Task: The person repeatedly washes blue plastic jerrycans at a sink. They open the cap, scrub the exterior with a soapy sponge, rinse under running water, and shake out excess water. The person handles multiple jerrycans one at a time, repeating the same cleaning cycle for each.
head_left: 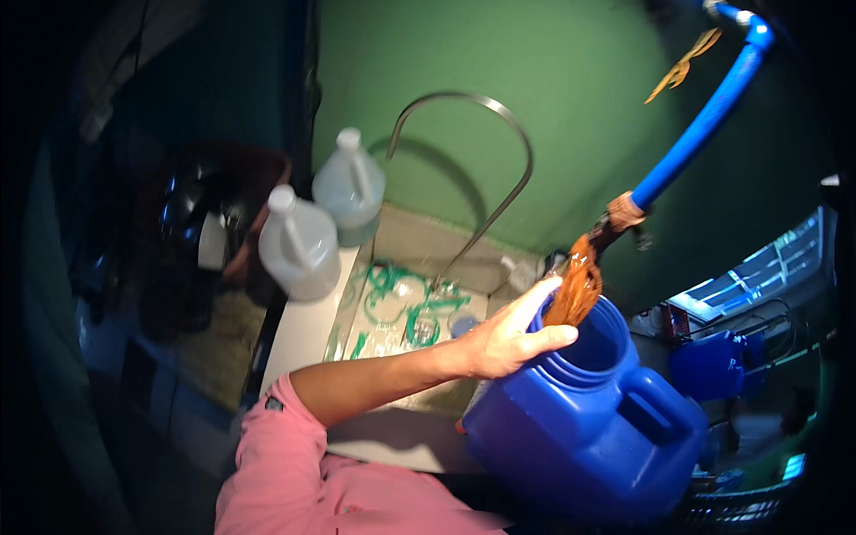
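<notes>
My left hand [508,343] grips the rim of a large blue plastic jug [571,437], with the thumb over the near side of its wide neck and some fingers hidden behind. The jug is uncapped and tilted, its moulded handle [660,406] on the right. Into its mouth hangs a wet-looking orange-brown strip [580,281], which seems to be cloth or plastic, right beside my fingers. That strip hangs from a tap [615,223] at the lower end of a blue pipe [700,125]. I cannot make out whether water is running. No part of my right hand shows.
Left of the jug is a sink [392,334] holding green-and-clear items, under a curved metal faucet [526,169]. Two translucent white-capped jugs [303,250] stand on its left ledge. A green wall [571,107] rises behind. Another blue container [709,366] sits farther right.
</notes>
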{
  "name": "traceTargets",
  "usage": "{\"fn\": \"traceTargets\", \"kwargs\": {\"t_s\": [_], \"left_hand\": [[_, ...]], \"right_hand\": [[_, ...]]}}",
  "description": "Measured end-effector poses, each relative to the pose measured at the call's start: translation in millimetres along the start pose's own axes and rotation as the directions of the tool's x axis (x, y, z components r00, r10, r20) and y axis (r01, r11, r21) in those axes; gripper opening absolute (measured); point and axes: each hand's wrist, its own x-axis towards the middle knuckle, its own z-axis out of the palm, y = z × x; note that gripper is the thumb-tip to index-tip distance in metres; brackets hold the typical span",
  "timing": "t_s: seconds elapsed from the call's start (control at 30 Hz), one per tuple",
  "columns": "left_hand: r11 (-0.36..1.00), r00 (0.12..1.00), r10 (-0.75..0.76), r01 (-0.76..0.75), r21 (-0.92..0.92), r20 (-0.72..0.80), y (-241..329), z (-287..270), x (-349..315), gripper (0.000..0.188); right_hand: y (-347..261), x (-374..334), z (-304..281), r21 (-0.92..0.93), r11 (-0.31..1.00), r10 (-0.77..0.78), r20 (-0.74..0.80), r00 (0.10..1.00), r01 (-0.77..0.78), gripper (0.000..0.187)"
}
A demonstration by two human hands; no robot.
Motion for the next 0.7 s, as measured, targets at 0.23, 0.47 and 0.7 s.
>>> {"fn": "traceTargets", "kwargs": {"t_s": [0.23,0.47,0.7], "left_hand": [[0.981,0.994,-0.041,0.059,0.186,-0.096,-17.2,-120.8,45.8,0.059],[0.969,0.949,-0.161,0.099,-0.226,-0.273,-99.7,-119.6,4.5,0.054],[0.697,0.907,-0.39,0.179,-0.694,-0.158,-270.8,-122.3,-42.0,0.05]], "right_hand": [[14.7,-2.6,10.5,0.172,0.979,0.097,0.088,0.991,-0.111,0.055],[-110.2,-39.9,10.4,-0.033,0.997,0.068,-0.081,0.994,-0.071,0.042],[-205.2,-79.3,80.4,-0.605,0.558,-0.567,0.222,0.793,0.568,0.071]]}}
